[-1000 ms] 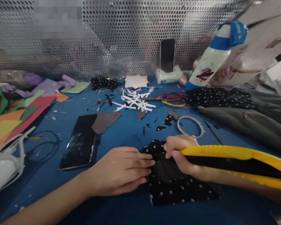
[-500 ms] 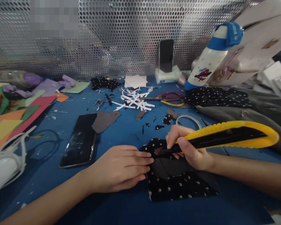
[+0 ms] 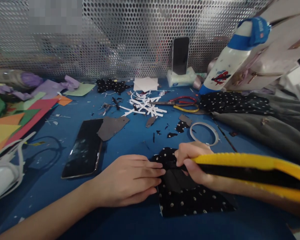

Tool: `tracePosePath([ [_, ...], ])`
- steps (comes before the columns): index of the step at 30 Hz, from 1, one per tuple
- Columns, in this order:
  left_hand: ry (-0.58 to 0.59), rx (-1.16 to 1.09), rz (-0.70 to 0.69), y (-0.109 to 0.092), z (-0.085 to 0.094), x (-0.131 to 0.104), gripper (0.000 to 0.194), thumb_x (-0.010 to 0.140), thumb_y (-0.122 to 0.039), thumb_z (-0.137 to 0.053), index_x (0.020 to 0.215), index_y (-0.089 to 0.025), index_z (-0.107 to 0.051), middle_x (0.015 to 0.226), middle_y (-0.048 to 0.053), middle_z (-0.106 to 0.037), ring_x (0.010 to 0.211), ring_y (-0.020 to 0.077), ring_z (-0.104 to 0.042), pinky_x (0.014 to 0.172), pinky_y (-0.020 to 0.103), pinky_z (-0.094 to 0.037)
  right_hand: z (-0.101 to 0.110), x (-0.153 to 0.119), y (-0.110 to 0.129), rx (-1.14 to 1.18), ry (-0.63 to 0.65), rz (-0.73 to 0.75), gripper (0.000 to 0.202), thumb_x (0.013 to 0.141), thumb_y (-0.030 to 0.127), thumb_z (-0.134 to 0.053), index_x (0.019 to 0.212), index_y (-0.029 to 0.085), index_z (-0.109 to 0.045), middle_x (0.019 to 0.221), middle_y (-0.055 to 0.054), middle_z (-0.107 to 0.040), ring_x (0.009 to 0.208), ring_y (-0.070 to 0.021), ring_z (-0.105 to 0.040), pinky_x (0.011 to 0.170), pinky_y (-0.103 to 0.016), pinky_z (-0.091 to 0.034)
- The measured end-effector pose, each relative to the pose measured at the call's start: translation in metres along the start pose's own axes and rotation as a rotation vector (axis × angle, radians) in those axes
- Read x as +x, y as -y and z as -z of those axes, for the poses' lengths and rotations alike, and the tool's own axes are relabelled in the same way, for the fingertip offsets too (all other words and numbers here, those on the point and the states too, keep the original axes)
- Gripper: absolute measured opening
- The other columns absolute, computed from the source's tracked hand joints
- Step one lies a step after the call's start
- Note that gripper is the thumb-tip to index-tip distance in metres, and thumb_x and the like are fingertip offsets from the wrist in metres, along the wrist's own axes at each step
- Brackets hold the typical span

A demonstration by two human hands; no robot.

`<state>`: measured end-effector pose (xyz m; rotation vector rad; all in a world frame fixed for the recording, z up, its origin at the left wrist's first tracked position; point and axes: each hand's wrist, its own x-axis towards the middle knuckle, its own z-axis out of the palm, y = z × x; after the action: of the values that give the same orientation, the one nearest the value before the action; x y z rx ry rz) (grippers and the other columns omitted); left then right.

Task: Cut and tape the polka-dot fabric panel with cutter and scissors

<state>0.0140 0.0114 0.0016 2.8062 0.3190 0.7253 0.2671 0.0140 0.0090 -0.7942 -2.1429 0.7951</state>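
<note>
My left hand (image 3: 137, 180) lies flat, its fingertips resting on the left edge of a black fabric piece (image 3: 197, 201) with white dots. Over that cloth sits a plain dark grey patch (image 3: 176, 180). In a pen-like grip, my right hand (image 3: 195, 160) is closed round a long yellow-and-black tool (image 3: 242, 166) that looks like a utility knife. Its front end points left at the dark material close to my left fingertips. The exact tip is hidden by my fingers and the dark cloth. The back end runs out toward the right edge of the view.
A phone (image 3: 85, 146) lies left of the work, a tape ring (image 3: 216, 135) right. Scissors (image 3: 185, 103), white paper strips (image 3: 145, 103) and fabric scraps lie behind. Coloured paper (image 3: 35, 116) and a white cord (image 3: 21, 153) sit left; a bottle (image 3: 227, 60) and dotted cloth (image 3: 236, 103) right.
My right hand has tilted the yellow tool, so its back end swings lower and nearer to me. My left hand stays pressed on the cloth. The view has shifted slightly.
</note>
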Motion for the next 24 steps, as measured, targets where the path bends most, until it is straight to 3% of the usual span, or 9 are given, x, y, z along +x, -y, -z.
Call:
tracePosePath([
  [2,-0.016,0.0,-0.005,0.0,0.0,0.001,0.024,0.1,-0.02,-0.048,0.113,-0.015,-0.067,0.12,0.006,-0.072,0.119,0.0163,-0.064,0.102,0.03,-0.051,-0.007,0.003,0.0,-0.064,-0.034,0.129,0.03,0.098,0.035,-0.041,0.072,0.021,-0.045,0.056,0.004,-0.047,0.048,-0.0102,-0.043,0.049,-0.026,-0.031],
  [6,-0.049,0.007,-0.011,0.0,-0.002,0.001,0.022,0.099,-0.019,-0.051,0.112,-0.015,-0.068,0.115,0.005,-0.074,0.113,0.0155,-0.067,0.101,0.029,-0.052,-0.014,0.007,-0.002,-0.101,0.06,0.207,0.021,0.09,0.026,-0.041,0.069,0.021,-0.041,0.052,0.005,-0.042,0.045,-0.0099,-0.037,0.047,-0.026,-0.026],
  [9,-0.043,0.012,-0.027,0.0,-0.003,0.001,0.02,0.097,-0.017,-0.053,0.111,-0.014,-0.068,0.114,0.005,-0.074,0.114,0.0158,-0.067,0.102,0.029,-0.052,-0.012,0.004,-0.004,-0.085,0.041,0.32,0.018,0.087,0.025,-0.045,0.07,0.021,-0.043,0.051,0.006,-0.041,0.044,-0.0095,-0.034,0.047,-0.026,-0.026],
  [14,-0.019,0.029,-0.03,-0.001,-0.002,0.0,0.022,0.097,-0.015,-0.052,0.113,-0.015,-0.068,0.118,0.006,-0.073,0.118,0.0171,-0.065,0.102,0.031,-0.053,-0.004,-0.004,-0.008,0.242,-0.027,0.024,0.018,0.098,0.028,-0.046,0.083,0.02,-0.051,0.06,0.005,-0.053,0.053,-0.0082,-0.053,0.056,-0.022,-0.041],
  [16,-0.016,0.036,-0.03,-0.001,-0.001,0.0,0.023,0.098,-0.015,-0.051,0.113,-0.015,-0.067,0.118,0.005,-0.073,0.118,0.0168,-0.065,0.101,0.032,-0.053,-0.002,-0.004,-0.008,0.336,-0.03,-0.021,0.019,0.101,0.029,-0.044,0.086,0.019,-0.051,0.058,0.006,-0.052,0.054,-0.0081,-0.054,0.06,-0.022,-0.044],
  [24,-0.019,0.051,-0.029,-0.002,-0.002,0.0,0.023,0.098,-0.016,-0.051,0.114,-0.016,-0.067,0.12,0.004,-0.072,0.119,0.0162,-0.064,0.101,0.031,-0.052,0.002,-0.003,-0.003,0.122,0.02,-0.047,0.027,0.1,0.035,-0.044,0.081,0.019,-0.052,0.063,0.004,-0.054,0.058,-0.009,-0.055,0.061,-0.024,-0.044],
])
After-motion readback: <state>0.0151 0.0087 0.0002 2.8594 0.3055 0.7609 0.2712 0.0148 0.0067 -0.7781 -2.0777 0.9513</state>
